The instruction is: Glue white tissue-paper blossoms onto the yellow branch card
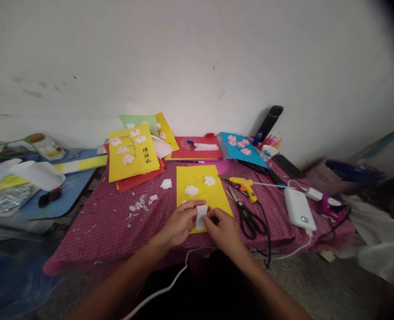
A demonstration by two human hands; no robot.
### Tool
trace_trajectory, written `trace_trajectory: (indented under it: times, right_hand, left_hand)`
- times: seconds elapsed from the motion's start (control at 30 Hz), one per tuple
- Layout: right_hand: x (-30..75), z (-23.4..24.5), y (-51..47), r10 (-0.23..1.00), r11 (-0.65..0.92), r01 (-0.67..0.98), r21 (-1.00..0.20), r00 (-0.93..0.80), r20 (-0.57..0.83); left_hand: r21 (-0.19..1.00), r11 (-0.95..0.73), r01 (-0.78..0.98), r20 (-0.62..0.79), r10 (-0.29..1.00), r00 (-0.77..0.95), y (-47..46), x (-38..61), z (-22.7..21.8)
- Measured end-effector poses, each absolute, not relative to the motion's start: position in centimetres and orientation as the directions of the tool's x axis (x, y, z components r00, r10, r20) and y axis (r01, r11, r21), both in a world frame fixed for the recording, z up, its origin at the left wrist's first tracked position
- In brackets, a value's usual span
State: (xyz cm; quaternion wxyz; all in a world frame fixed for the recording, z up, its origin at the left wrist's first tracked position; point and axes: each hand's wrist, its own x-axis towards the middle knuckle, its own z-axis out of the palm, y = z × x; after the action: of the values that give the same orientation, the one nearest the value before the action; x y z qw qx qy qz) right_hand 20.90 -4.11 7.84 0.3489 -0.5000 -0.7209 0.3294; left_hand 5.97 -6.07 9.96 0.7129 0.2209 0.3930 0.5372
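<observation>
My left hand (181, 222) and my right hand (222, 229) meet over the near edge of the table, both pinching a small white paper strip (201, 216). Under them lies a yellow card (202, 191) with white paper flowers (200, 185) glued on it. Fingers of both hands are closed on the strip. White paper scraps (140, 205) are scattered to the left of my left hand.
A red checked cloth (110, 226) covers the table. Black scissors (248, 217), a yellow glue gun (245, 186) and a white power bank (299, 208) lie to the right. Finished flower cards (132, 153) and a blue card (240, 149) sit at the back by the wall.
</observation>
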Motion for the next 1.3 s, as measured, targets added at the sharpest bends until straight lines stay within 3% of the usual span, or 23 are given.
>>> trace_trajectory:
  times: [0.23,0.5,0.7,0.83,1.03,1.17,1.3]
  right_hand:
    - [20.9,7.6,-4.1,0.948,0.303,0.515,-0.802,-0.248,0.199]
    - [20.7,7.3,-4.2,0.944,0.327,0.568,-0.755,-0.229,0.237]
    - [21.4,8.3,-4.0,0.947,0.313,0.462,-0.83,-0.213,0.239]
    - [21.8,9.3,-3.3,0.911,0.396,0.457,-0.796,-0.304,0.279]
    - [22.0,9.4,-2.8,0.894,0.402,0.399,-0.824,-0.365,0.259]
    - [22.2,9.0,-2.7,0.903,0.34,0.32,-0.884,-0.373,0.212]
    - [22.4,8.9,-2.7,0.928,0.117,0.153,-0.981,-0.368,0.053]
  left_hand:
    - [0.72,0.323,-0.614,-0.291,0.944,0.156,-6.0,5.5,9.5]
    - [0.841,0.253,-0.478,-0.237,0.967,0.095,-5.8,6.2,8.9]
    - [0.917,0.187,-0.351,-0.151,0.98,0.128,-5.8,5.7,8.0]
    - [0.954,0.17,-0.248,-0.122,0.972,0.199,-6.0,5.6,7.8]
    - [0.977,0.146,-0.153,-0.102,0.96,0.259,-6.2,5.5,7.4]
    - [0.983,0.133,-0.124,-0.099,0.964,0.246,-6.4,5.6,7.3]
    - [0.934,0.25,-0.255,-0.185,0.95,0.252,-6.5,5.7,8.0]
